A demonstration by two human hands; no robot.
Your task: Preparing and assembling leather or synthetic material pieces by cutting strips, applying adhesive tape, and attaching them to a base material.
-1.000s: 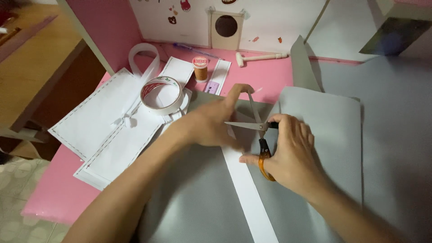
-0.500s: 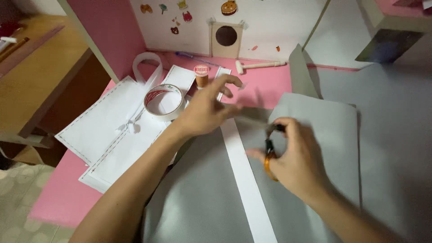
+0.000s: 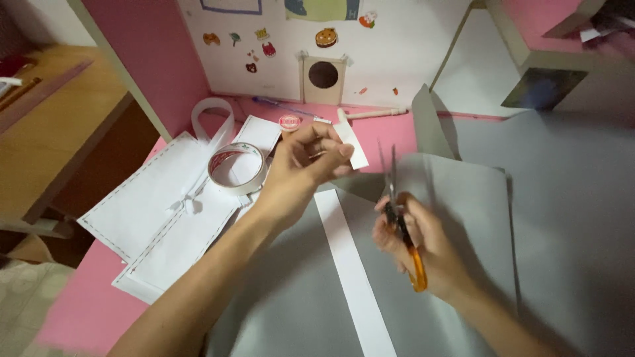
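At the left of the frame, white paper sheets with dashed borders [image 3: 142,211] lie on the pink tabletop [image 3: 73,311], a roll of clear tape [image 3: 237,168] resting on them. Toward the centre, the left hand [image 3: 301,165] pinches a small cut white paper strip [image 3: 350,144] between thumb and fingers, lifted above the long white strip [image 3: 350,277] on the grey sheet [image 3: 549,218]. Right of centre, the right hand [image 3: 417,244] grips orange-handled scissors [image 3: 400,218], blades pointing up and nearly closed. The cut looks finished.

Scissors [image 3: 397,218]: bright metal blades, glossy orange plastic handles. Cut strip [image 3: 350,144]: matt white paper. Large sheet [image 3: 463,218]: smooth matt grey paper. Tape roll [image 3: 237,168]: glossy clear film. Desk [image 3: 86,311]: smooth pink laminate.
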